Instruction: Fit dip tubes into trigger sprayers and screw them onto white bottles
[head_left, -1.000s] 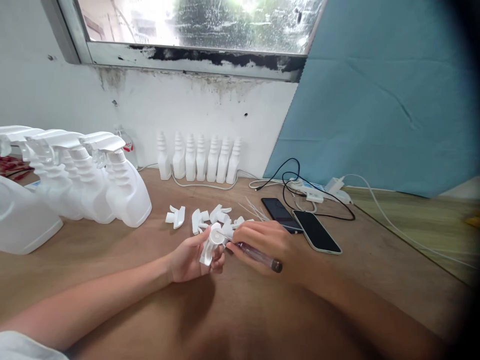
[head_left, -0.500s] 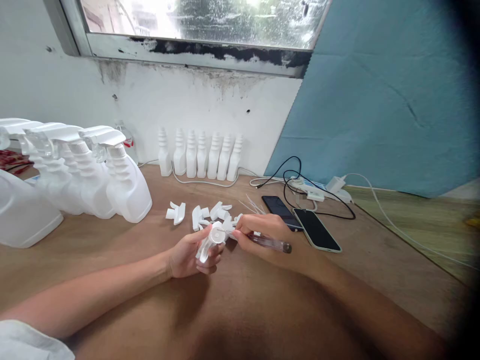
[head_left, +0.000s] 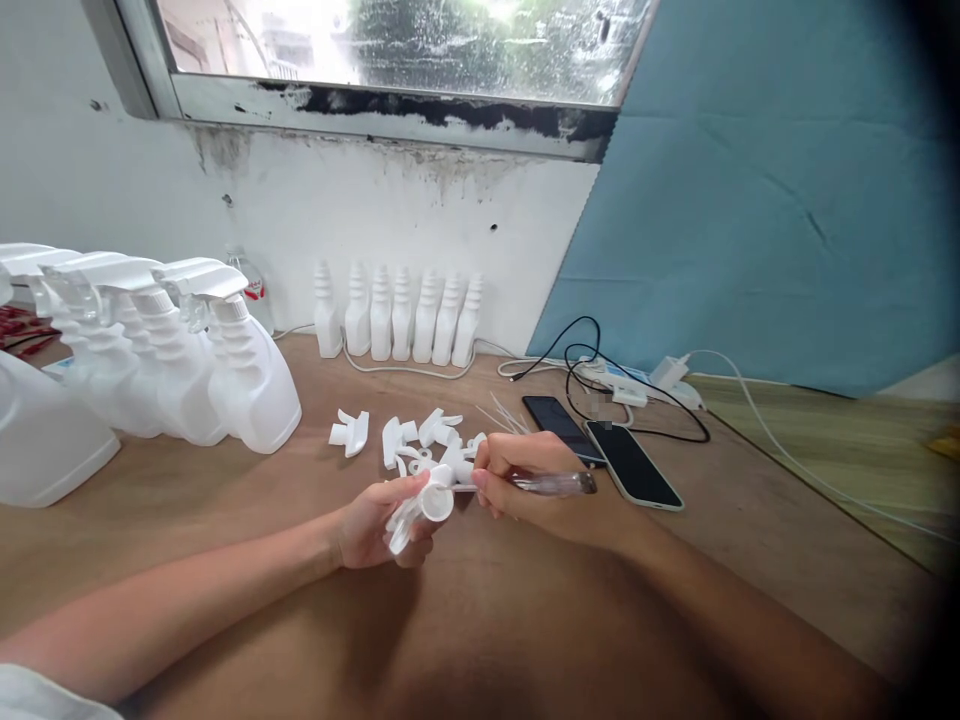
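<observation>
My left hand (head_left: 369, 528) is closed around a white spray trigger head (head_left: 436, 502), with the round open collar facing me and the thumb along its side. In my right hand (head_left: 529, 490) is a screwdriver (head_left: 559, 484) with a clear handle, lying almost level. Its thin shaft points left and reaches the collar's rim; whether the tip presses on it I cannot tell. Just behind my hands lie several loose white trigger heads (head_left: 438, 428) with small ring parts (head_left: 421, 466) among them. Another trigger head (head_left: 350, 432) lies apart on the left.
Large white spray bottles (head_left: 251, 380) stand at the left. Several small white bottles (head_left: 425, 318) line the wall. Two phones (head_left: 636, 464), thin white tubes (head_left: 506, 412), a black cable (head_left: 637, 430) and a power strip (head_left: 651, 384) lie to the right on the wooden table (head_left: 480, 640).
The trigger head has tipped so its open collar faces me more. My right hand and the screwdriver have shifted slightly right and down, the handle now more level.
</observation>
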